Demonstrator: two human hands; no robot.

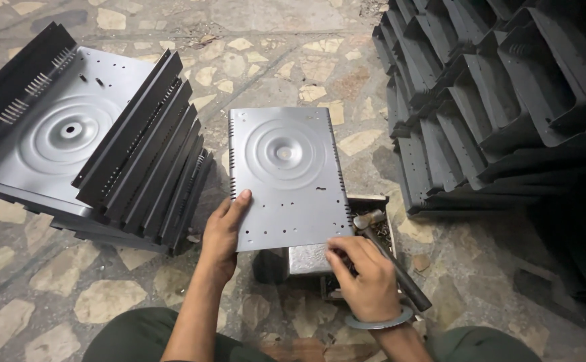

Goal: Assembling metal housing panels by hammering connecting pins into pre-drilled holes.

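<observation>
Both hands are busy on one grey metal panel (285,175) that lies flat in front of the seated person, its stamped round rings facing up and small holes dotted along its near end. Left hand (224,234) rests against the panel's near left edge, fingers laid up along the side and thumb on top, steadying it rather than clenching it. Right hand (366,278), a metal bangle (381,321) on its wrist, is curled at the panel's near right corner, fingertips pinched on the sheet's edge, with the dark handle of a hammer (390,258) lying across it; whether the fingers truly grip that handle I cannot tell. Under the panel sits a small box (373,201) of bits. A stack of matching panels (85,144) leans to the left on the stone floor (51,295), and a taller dark pile (494,100) stands to the right
</observation>
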